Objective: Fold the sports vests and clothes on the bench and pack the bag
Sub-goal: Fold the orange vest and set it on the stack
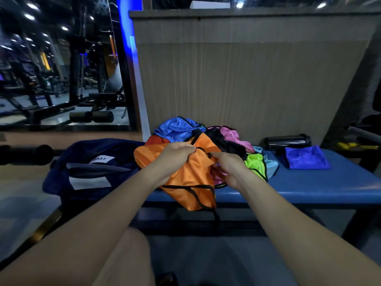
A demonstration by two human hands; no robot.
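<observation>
Two hands pinch orange vest (186,172) | left hand (177,154) | right hand (228,165) | bench (309,186)

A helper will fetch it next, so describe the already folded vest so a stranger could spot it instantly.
Start at the blue bench and look toward its right end, past the heap of colourful vests. There, in front of a black bottle lying on its side, sits the purple-blue vest. Unlike the crumpled heap, it lies alone, folded flat.

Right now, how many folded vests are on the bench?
1: the purple vest lies folded at the right end of the bench, beside the black bottle. The pile may hide more.
</observation>
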